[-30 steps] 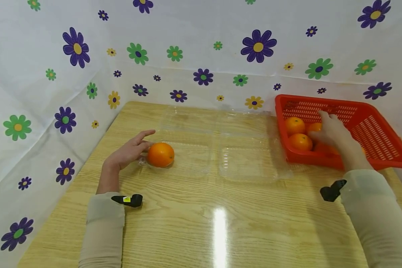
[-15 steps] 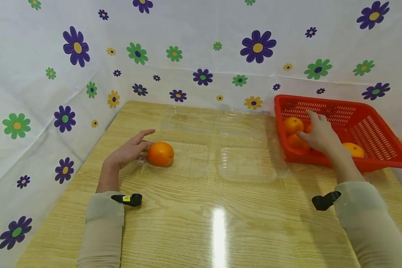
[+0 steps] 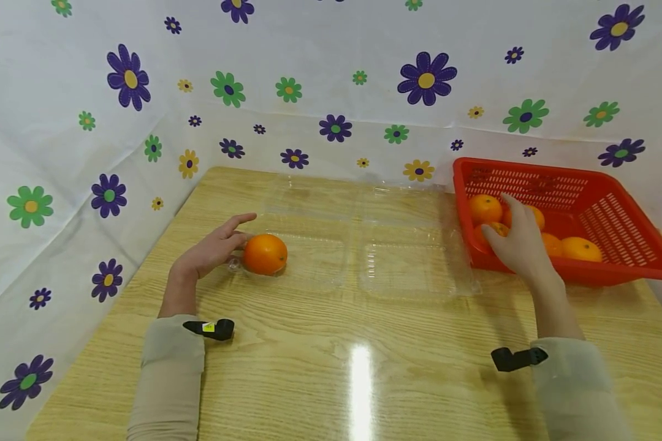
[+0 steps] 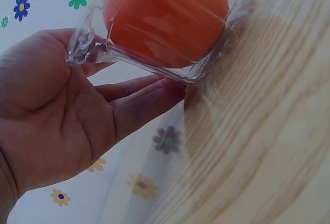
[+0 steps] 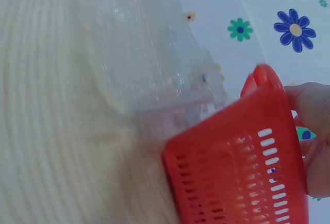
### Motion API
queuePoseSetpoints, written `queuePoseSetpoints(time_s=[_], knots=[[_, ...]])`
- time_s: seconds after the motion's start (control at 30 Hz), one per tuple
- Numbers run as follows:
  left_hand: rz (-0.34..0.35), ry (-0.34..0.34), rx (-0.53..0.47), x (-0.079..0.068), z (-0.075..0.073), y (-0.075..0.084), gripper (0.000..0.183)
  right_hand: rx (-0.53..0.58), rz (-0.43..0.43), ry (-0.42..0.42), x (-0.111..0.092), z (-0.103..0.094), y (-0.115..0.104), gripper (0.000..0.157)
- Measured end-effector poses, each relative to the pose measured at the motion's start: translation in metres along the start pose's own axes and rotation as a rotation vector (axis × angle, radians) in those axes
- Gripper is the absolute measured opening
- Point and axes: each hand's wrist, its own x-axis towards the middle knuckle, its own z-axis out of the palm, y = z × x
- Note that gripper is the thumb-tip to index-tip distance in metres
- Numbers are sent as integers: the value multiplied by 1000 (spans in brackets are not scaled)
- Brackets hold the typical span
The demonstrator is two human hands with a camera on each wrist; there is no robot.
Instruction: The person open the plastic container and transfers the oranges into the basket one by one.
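My left hand (image 3: 212,248) rests at the left edge of a clear plastic container (image 3: 314,260), its fingers extended along the side. One orange (image 3: 265,254) sits in that container's left end. In the left wrist view the fingertips (image 4: 170,92) touch the plastic below the orange. My right hand (image 3: 521,242) reaches over the left part of a red basket (image 3: 620,269), thumb and fingers spread apart. Several oranges (image 3: 485,209) lie in the basket, some partly hidden by this hand. In the right wrist view the basket wall hides most of the hand.
A second clear container (image 3: 408,263) stands between the first one and the basket, with an open lid (image 3: 399,202) behind it. White cloth (image 3: 364,37) with printed flowers rises behind and to the left of the wooden table (image 3: 287,367).
My right hand has shifted left and a little nearer inside the basket, uncovering oranges on the right side. The left hand and its orange have stayed in place.
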Motion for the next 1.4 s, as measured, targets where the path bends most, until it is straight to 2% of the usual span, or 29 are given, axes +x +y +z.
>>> queuePoseSetpoints(time_s=[0.2, 0.3, 0.57, 0.73, 1.0, 1.27, 1.4], knots=[[-8, -2, -12, -1, 1, 1, 53, 64, -56, 131, -9, 11, -3, 69], [-7, 2, -5, -2, 1, 1, 53, 84, -53, 161, -11, 15, -5, 67], [-1, -25, -14, 2, 1, -2, 54, 76, 16, 162, -22, 20, -6, 69], [-8, -6, 11, 0, -2, -5, 55, 58, -12, 176, -20, 23, -7, 66], [14, -16, -1, -3, -1, -2, 56, 1, 2, 174, -18, 27, -6, 63], [3, -8, -5, -2, 0, -3, 57, 29, -50, 187, -20, 26, -6, 61], [7, -6, -1, -1, 1, 0, 57, 23, -68, 165, -21, 24, -7, 61]])
